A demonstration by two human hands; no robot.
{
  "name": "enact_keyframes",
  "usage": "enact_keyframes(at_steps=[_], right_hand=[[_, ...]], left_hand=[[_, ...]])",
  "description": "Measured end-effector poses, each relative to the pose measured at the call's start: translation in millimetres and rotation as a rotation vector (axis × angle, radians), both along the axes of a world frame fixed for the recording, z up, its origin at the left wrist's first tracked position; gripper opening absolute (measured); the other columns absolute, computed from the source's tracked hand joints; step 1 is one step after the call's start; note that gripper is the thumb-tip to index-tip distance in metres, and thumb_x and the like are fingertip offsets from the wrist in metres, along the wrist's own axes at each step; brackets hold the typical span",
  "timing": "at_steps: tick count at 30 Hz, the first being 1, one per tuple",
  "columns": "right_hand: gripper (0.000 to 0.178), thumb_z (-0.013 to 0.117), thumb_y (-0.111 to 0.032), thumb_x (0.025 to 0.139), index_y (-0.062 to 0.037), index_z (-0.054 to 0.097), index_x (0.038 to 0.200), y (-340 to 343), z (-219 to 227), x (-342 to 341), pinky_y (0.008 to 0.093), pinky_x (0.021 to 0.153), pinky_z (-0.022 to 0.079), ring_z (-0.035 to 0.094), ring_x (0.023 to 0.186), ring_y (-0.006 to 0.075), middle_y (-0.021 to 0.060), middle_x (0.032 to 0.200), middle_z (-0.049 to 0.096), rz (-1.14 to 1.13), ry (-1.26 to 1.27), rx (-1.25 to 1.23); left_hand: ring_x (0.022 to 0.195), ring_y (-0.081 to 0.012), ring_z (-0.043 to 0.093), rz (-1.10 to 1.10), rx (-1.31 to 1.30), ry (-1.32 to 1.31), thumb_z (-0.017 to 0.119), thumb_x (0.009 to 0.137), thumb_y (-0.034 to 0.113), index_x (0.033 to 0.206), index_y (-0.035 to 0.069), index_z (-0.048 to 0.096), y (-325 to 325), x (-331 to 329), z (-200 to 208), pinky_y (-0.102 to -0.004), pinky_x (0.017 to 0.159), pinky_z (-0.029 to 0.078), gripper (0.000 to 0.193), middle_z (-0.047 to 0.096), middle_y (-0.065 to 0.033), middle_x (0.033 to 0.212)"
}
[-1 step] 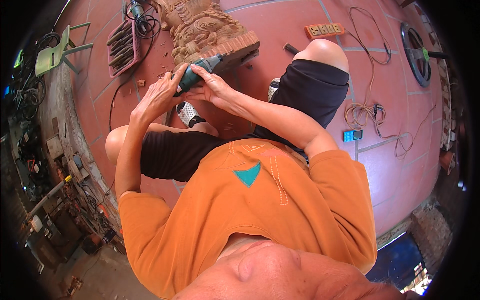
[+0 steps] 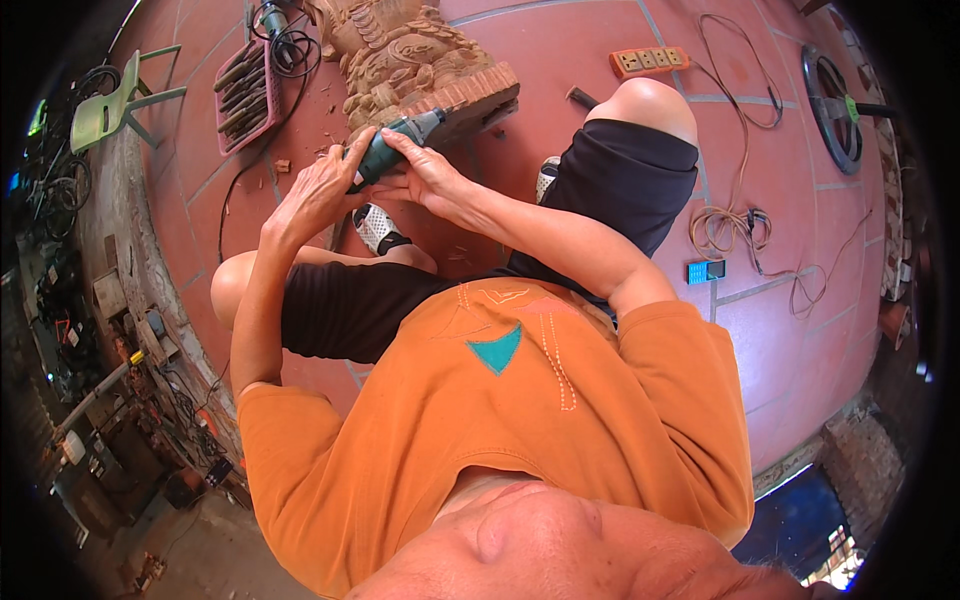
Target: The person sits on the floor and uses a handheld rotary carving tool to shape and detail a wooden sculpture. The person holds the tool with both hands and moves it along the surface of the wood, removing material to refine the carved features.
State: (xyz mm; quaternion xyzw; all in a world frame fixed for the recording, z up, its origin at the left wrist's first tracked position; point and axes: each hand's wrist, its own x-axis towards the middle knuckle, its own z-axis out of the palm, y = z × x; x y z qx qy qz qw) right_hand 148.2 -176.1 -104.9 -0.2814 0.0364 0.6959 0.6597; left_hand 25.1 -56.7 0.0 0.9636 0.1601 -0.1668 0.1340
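Both hands gripped green power tool (image 2: 400, 145) at base of wood carving (image 2: 420, 65) on red tile floor (image 2: 560, 60). Left hand (image 2: 322, 190) wrapped rear of tool, fingers curled round it. Right hand (image 2: 425, 175) clasped front, fingers closed over body. Tool tip touched carving's lower edge. Chisel tray (image 2: 245, 95) lay left of carving; power strip (image 2: 650, 62) to right.

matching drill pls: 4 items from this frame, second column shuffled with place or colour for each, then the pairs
1. power tool
2. wood carving
3. plastic chair
4. power strip

A. orange, on the floor tiles beyond the knee
B. pale green, at the far left
C. green, gripped by the left hand and right hand
D. brown, right beyond the hands

Pairs: 1-C, 2-D, 3-B, 4-A
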Motion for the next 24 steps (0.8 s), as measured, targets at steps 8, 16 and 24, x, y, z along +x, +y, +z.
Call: enact_keyframes(at_steps=[8, 16, 24], right_hand=[[0.048, 0.067, -0.049, 0.09, -0.0109, 0.058, 0.118, 10, -7, 5, 0.0517, 0.085, 0.056, 0.07, 0.094, 0.0315, 0.0089, 0.103, 0.069, -0.002, -0.02, 0.026], [0.05, 0.069, -0.05, 0.088, -0.0112, 0.058, 0.118, 16, -12, 5, 0.0538, 0.086, 0.056, 0.069, 0.096, 0.0325, 0.0082, 0.106, 0.067, -0.001, -0.009, 0.02], [0.05, 0.07, -0.05, 0.088, -0.0102, 0.058, 0.116, 21, -14, 8, 0.0558, 0.088, 0.054, 0.068, 0.098, 0.0342, 0.0094, 0.107, 0.067, 0.003, -0.032, 0.023]], left_hand=[[0.095, -0.0435, 0.063, -0.001, 0.02, -0.007, 0.077, 0.077, 0.015, 0.153, 0.015, 0.022, 7, 5, -5, -0.0496, 0.077, 0.053, 0.093, 0.059, -0.0247, 0.104], [0.095, -0.0438, 0.063, 0.015, 0.029, -0.001, 0.077, 0.079, 0.018, 0.153, 0.015, 0.022, 8, 6, -5, -0.0499, 0.078, 0.052, 0.093, 0.059, -0.0249, 0.103], [0.096, -0.044, 0.063, 0.044, 0.043, 0.019, 0.079, 0.076, 0.018, 0.153, 0.014, 0.022, 8, 8, -4, -0.0501, 0.079, 0.052, 0.096, 0.058, -0.0257, 0.105]])
